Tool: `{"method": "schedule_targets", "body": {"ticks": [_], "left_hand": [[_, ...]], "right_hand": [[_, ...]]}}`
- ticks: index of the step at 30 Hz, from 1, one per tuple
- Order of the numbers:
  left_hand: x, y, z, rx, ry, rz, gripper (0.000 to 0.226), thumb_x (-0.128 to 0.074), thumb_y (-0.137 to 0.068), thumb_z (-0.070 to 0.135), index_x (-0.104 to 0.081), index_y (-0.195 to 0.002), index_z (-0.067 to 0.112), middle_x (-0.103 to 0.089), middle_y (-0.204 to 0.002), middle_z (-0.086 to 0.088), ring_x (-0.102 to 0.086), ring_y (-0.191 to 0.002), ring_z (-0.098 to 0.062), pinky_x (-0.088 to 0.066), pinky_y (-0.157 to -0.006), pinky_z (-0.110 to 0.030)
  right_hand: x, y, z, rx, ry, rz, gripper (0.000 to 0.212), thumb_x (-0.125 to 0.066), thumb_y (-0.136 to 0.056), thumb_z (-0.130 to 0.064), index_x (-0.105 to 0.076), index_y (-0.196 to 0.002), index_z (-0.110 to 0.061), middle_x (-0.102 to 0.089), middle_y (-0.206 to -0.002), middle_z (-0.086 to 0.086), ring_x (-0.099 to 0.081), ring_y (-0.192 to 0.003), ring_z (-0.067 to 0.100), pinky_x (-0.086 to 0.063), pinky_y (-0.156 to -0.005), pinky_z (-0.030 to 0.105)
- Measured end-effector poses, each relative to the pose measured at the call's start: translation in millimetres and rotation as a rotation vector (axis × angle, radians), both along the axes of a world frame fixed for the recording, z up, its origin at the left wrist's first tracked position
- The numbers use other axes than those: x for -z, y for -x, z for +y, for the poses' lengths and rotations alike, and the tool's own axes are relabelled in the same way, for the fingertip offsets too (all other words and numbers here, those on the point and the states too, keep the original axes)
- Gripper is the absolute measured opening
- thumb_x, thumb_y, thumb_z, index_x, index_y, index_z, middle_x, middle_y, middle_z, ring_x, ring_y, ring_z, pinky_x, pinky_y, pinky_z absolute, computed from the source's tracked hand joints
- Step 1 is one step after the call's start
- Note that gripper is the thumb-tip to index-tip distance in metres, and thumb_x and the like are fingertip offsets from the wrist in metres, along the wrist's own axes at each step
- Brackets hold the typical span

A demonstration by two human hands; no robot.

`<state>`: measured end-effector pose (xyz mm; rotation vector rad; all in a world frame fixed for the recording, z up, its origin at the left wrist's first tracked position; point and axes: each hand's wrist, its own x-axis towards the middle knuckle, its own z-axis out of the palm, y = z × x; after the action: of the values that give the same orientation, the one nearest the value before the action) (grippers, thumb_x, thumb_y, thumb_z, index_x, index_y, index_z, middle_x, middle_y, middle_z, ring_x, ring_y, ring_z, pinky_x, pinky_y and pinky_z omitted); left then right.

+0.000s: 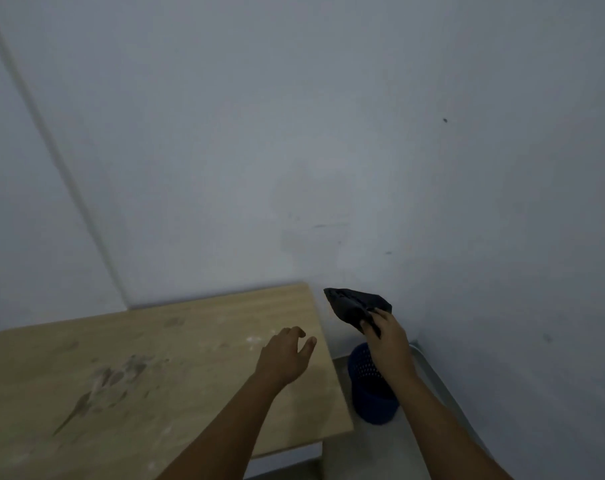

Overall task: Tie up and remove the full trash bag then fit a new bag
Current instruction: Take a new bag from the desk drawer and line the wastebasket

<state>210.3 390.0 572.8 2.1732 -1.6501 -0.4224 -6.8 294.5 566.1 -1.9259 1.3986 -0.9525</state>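
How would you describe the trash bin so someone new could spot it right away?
Find the wooden table in the corner of the grey walls. On the floor just off its right edge stands the bin, partly behind the right hand. It is the only dark blue thing, with perforated mesh sides.

A folded black trash bag (354, 304), crumpled and flat, is pinched at its lower corner in the right hand (386, 336), raised in front of the pale wall, just past the wooden table's (155, 358) far right corner. Below it a dark blue perforated trash bin (372, 389) stands upright on the floor beside the table's right edge.
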Motion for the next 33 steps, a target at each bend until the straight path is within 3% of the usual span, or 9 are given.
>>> {"method": "schedule_targets", "body": {"ticks": [9,16,20,23,26,28,31,33], "left_hand": [[-13,118,-135,0.048,-0.098,0.004,0.055,-0.042,-0.107,0.057,-0.055,-0.143,0.017,-0.054,-0.146,-0.008,-0.055,-0.129,-0.027,-0.048,-0.102,-0.039],[18,150,-218,0.026,-0.118,0.039,0.052,-0.046,-0.107,0.054,-0.058,-0.140,0.016,-0.058,-0.141,-0.007,-0.060,-0.123,-0.025,-0.048,-0.098,-0.035],[62,150,-261,-0.014,-0.150,0.077,0.051,-0.045,-0.107,0.053,-0.058,-0.138,0.015,-0.059,-0.141,-0.008,-0.059,-0.122,-0.025,-0.048,-0.102,-0.036],[111,148,-297,-0.019,-0.172,0.103,0.050,-0.045,-0.107,0.052,-0.058,-0.138,0.015,-0.059,-0.140,-0.008,-0.061,-0.119,-0.024,-0.050,-0.098,-0.033],[168,153,-329,-0.011,-0.165,0.130,0.048,-0.048,-0.106,0.051,-0.062,-0.129,0.012,-0.065,-0.128,-0.009,-0.065,-0.108,-0.023,-0.053,-0.089,-0.033],[210,161,-346,-0.013,-0.142,0.173,0.046,-0.050,-0.105,0.052,-0.062,-0.127,0.013,-0.066,-0.123,-0.009,-0.064,-0.106,-0.020,-0.053,-0.087,-0.033],[277,181,-367,0.001,-0.057,0.293,0.046,-0.058,-0.103,0.047,-0.057,-0.138,0.017,-0.065,-0.131,-0.006,-0.059,-0.112,-0.011,-0.047,-0.089,-0.024],[322,196,-380,0.008,-0.013,0.336,0.055,-0.063,-0.101,0.047,-0.050,-0.146,0.018,-0.060,-0.138,-0.004,-0.057,-0.122,-0.015,-0.048,-0.099,-0.028]], "right_hand": [[-11,112,-137,-0.137,0.005,0.103,0.030,-0.062,-0.107,-0.012,-0.073,-0.134,-0.002,-0.065,-0.140,0.019,-0.066,-0.116,0.033,-0.057,-0.098,0.044],[14,141,-228,-0.234,-0.005,0.147,0.031,-0.061,-0.108,-0.016,-0.072,-0.135,-0.005,-0.066,-0.140,0.017,-0.067,-0.116,0.031,-0.057,-0.100,0.043],[47,139,-264,-0.263,-0.083,0.148,0.031,-0.060,-0.109,-0.020,-0.072,-0.135,-0.008,-0.068,-0.136,0.015,-0.068,-0.113,0.027,-0.058,-0.097,0.042],[85,133,-295,-0.262,-0.132,0.138,0.032,-0.059,-0.110,-0.024,-0.072,-0.135,-0.009,-0.069,-0.134,0.009,-0.068,-0.112,0.024,-0.056,-0.095,0.033],[131,129,-325,-0.205,-0.240,0.085,0.027,-0.056,-0.111,-0.030,-0.075,-0.118,-0.012,-0.072,-0.117,0.003,-0.070,-0.102,0.022,-0.052,-0.078,0.020],[167,127,-342,-0.174,-0.337,-0.002,0.032,-0.054,-0.111,-0.036,-0.076,-0.104,-0.014,-0.076,-0.101,0.002,-0.072,-0.091,0.022,-0.055,-0.066,0.021],[229,129,-365,-0.157,-0.432,-0.093,0.034,-0.054,-0.111,-0.039,-0.077,-0.104,-0.016,-0.076,-0.091,-0.002,-0.071,-0.078,0.005,-0.057,-0.063,0.021],[277,131,-381,-0.171,-0.467,-0.147,0.030,-0.053,-0.112,-0.040,-0.075,-0.107,-0.021,-0.076,-0.095,-0.002,-0.070,-0.080,0.002,-0.057,-0.065,0.018]]}}
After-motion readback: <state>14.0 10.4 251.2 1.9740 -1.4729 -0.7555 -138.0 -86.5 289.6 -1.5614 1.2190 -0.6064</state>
